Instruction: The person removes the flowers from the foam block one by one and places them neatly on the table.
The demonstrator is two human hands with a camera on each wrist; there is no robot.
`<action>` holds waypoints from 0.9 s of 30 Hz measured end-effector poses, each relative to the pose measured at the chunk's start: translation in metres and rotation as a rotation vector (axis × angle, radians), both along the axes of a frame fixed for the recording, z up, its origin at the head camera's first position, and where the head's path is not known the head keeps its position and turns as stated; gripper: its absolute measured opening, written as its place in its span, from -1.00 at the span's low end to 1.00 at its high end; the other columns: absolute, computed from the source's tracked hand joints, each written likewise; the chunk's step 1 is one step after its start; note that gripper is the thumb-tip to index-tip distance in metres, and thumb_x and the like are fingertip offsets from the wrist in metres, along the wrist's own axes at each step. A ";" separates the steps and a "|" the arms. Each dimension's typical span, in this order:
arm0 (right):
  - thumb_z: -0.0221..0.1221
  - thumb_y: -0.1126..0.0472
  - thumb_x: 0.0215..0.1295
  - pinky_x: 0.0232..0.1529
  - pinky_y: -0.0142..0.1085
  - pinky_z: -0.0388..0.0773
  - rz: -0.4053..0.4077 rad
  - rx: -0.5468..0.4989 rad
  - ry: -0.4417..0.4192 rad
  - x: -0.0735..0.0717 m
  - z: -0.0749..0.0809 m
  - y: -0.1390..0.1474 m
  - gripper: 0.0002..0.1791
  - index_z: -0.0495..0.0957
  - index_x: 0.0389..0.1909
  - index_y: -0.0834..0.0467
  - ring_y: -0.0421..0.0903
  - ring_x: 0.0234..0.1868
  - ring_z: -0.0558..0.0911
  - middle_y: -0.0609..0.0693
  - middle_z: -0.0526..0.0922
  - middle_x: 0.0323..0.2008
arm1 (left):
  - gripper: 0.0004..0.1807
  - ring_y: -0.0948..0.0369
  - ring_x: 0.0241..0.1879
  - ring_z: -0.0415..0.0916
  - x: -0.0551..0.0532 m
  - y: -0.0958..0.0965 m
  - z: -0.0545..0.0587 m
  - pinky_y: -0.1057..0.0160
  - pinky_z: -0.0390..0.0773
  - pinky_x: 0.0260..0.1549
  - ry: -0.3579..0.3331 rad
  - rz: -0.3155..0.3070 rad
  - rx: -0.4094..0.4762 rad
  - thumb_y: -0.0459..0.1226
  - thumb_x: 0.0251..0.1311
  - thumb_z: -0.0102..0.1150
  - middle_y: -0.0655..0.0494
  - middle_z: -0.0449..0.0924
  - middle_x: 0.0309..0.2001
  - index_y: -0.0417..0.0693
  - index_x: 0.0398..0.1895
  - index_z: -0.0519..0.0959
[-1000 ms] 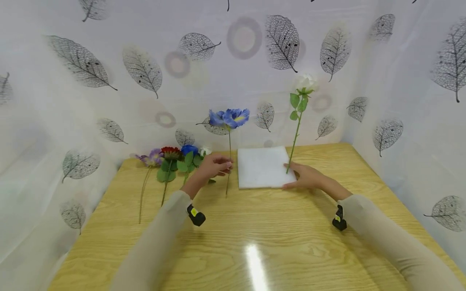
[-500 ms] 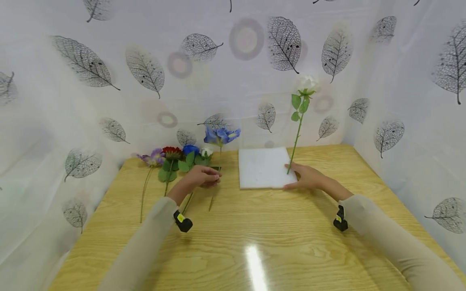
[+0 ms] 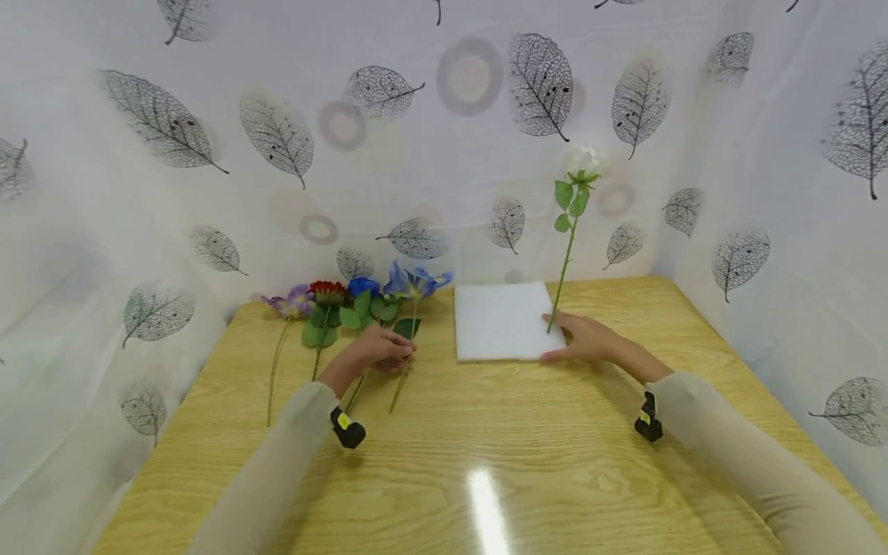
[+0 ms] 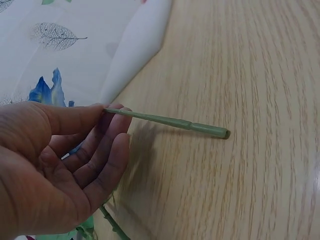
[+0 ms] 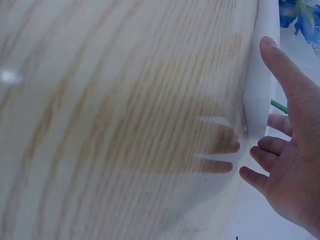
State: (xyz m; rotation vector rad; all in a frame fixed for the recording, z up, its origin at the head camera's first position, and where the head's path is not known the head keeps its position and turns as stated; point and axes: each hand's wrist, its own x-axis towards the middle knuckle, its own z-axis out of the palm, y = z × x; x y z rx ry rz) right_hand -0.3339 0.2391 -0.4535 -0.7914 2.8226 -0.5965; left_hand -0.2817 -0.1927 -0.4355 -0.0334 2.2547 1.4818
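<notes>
My left hand (image 3: 380,347) pinches the green stem (image 4: 175,122) of a blue iris (image 3: 418,282) between thumb and fingertips. The stem slants above the table, its cut end pointing away from the hand in the left wrist view. My right hand (image 3: 586,338) rests against the near right corner of a white foam slab (image 3: 502,320), thumb and fingers spread fairly straight. A white rose (image 3: 583,162) stands almost upright from the slab's right side, its stem foot beside my right fingers. In the right wrist view, the foam slab (image 5: 260,80) partly hides the rose stem.
Left of my left hand lie a purple flower (image 3: 293,301), a red flower (image 3: 327,292) and a blue rose (image 3: 362,287) with green leaves. All lie on the wooden table (image 3: 555,462). A leaf-print curtain (image 3: 277,46) hangs behind and at both sides.
My left hand has moved left and toward me with the iris, lowering its bloom beside the other flowers. My right hand, the slab and the white rose have stayed in place.
</notes>
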 end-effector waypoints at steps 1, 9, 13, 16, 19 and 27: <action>0.41 -0.27 0.16 0.40 0.22 0.37 0.001 -0.002 -0.001 0.000 0.000 0.000 0.10 0.22 0.53 0.30 0.37 0.41 0.38 0.38 0.29 0.47 | -0.66 0.29 -0.41 0.67 0.000 0.000 -0.001 0.32 0.73 -0.36 -0.006 0.008 0.004 -0.31 0.45 0.17 -0.15 0.76 -0.06 -0.30 0.18 0.63; 0.38 -0.30 0.18 0.40 0.21 0.37 0.006 0.007 -0.008 -0.002 -0.003 0.000 0.10 0.20 0.54 0.27 0.36 0.44 0.35 0.38 0.29 0.48 | -0.66 0.29 -0.44 0.66 -0.002 -0.005 -0.007 0.34 0.70 -0.43 -0.051 0.065 0.014 -0.36 0.42 0.18 -0.04 0.77 -0.18 -0.36 0.17 0.61; 0.38 -0.32 0.17 0.42 0.22 0.35 0.006 0.000 -0.012 -0.003 -0.004 0.001 0.12 0.19 0.55 0.27 0.37 0.45 0.34 0.37 0.27 0.48 | -0.66 0.30 -0.41 0.66 -0.003 -0.011 -0.007 0.34 0.71 -0.40 -0.059 0.060 0.004 -0.34 0.44 0.15 -0.03 0.77 -0.17 -0.37 0.18 0.60; 0.38 -0.31 0.17 0.43 0.22 0.33 0.005 -0.001 -0.014 -0.004 -0.004 0.002 0.13 0.17 0.56 0.27 0.36 0.46 0.31 0.37 0.24 0.50 | -0.67 0.30 -0.39 0.67 -0.003 -0.017 -0.007 0.33 0.71 -0.37 -0.067 0.079 0.007 -0.32 0.45 0.15 -0.03 0.77 -0.13 -0.34 0.16 0.61; 0.38 -0.31 0.18 0.45 0.23 0.29 0.005 -0.003 -0.017 -0.005 -0.005 0.002 0.13 0.16 0.56 0.26 0.37 0.48 0.28 0.36 0.21 0.52 | -0.67 0.30 -0.38 0.67 -0.002 -0.021 -0.007 0.33 0.71 -0.35 -0.062 0.097 -0.011 -0.31 0.44 0.17 -0.01 0.77 -0.14 -0.32 0.15 0.63; 0.39 -0.28 0.18 0.45 0.24 0.29 0.006 -0.009 -0.020 -0.005 -0.005 0.002 0.12 0.17 0.56 0.27 0.38 0.48 0.28 0.37 0.21 0.51 | -0.67 0.32 -0.43 0.67 0.001 -0.025 -0.004 0.31 0.72 -0.36 -0.056 0.109 -0.041 -0.32 0.43 0.18 0.02 0.78 -0.21 -0.35 0.15 0.63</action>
